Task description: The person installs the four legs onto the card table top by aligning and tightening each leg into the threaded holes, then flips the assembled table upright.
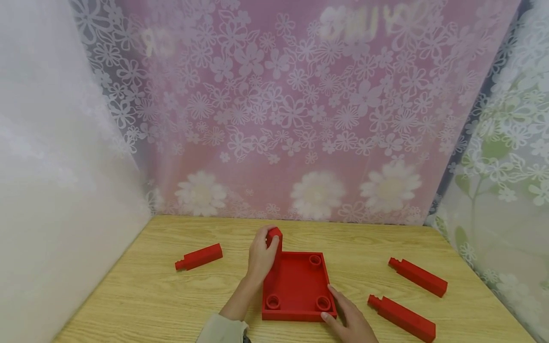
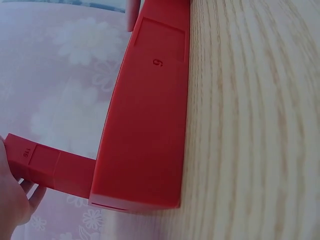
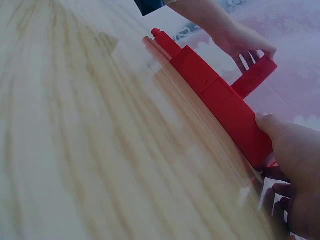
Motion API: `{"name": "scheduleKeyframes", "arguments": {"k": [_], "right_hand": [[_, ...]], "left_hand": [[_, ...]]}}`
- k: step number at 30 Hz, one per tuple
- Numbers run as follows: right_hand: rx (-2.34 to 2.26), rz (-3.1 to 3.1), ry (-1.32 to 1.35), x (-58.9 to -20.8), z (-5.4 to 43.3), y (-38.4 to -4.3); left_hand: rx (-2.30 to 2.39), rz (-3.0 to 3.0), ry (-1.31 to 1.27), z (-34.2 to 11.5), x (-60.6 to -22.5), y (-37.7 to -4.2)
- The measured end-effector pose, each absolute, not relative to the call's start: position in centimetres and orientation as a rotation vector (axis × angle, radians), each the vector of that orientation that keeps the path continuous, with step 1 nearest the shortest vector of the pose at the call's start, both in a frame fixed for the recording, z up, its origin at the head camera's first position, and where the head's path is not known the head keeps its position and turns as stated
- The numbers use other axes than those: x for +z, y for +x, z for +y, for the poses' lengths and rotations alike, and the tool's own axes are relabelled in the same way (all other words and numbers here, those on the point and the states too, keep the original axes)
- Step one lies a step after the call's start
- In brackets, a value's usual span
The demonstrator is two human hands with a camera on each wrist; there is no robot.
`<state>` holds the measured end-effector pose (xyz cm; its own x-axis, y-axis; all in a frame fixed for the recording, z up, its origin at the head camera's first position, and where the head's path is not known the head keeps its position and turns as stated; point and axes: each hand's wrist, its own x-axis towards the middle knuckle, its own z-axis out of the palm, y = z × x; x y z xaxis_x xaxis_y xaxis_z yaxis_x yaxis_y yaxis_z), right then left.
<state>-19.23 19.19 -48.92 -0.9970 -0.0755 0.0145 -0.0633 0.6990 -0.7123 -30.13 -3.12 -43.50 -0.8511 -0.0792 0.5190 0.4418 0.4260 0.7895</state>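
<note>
A shallow red square tray-like panel point(image 1: 296, 281) lies on the table with its raised rim up. Round sockets point(image 1: 323, 303) show in three of its corners. My left hand point(image 1: 260, 257) grips a red square leg point(image 1: 277, 243), which stands upright at the far left corner; its lower end is hidden behind the hand and rim. In the left wrist view the leg point(image 2: 55, 167) rises straight from the panel point(image 2: 142, 120). At the near right corner, my right hand point(image 1: 351, 321) holds the panel, thumb point(image 3: 267, 122) on one side and fingers round the other.
One loose red leg point(image 1: 200, 257) with a stepped narrow end lies left on the wooden table point(image 1: 171, 305). Two similar legs point(image 1: 420, 276) lie to the right, beyond my right hand. Flower-patterned curtains point(image 1: 274, 119) enclose the table at the back and sides.
</note>
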Motion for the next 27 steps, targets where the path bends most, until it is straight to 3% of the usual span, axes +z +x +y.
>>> {"name": "scheduleKeyframes", "arguments": {"k": [27], "right_hand": [[-1.228, 2.867, -0.095, -49.15, 19.20, -19.40]], "left_hand": [[-1.377, -2.096, -0.167, -2.57, -43.75, -29.86]]}}
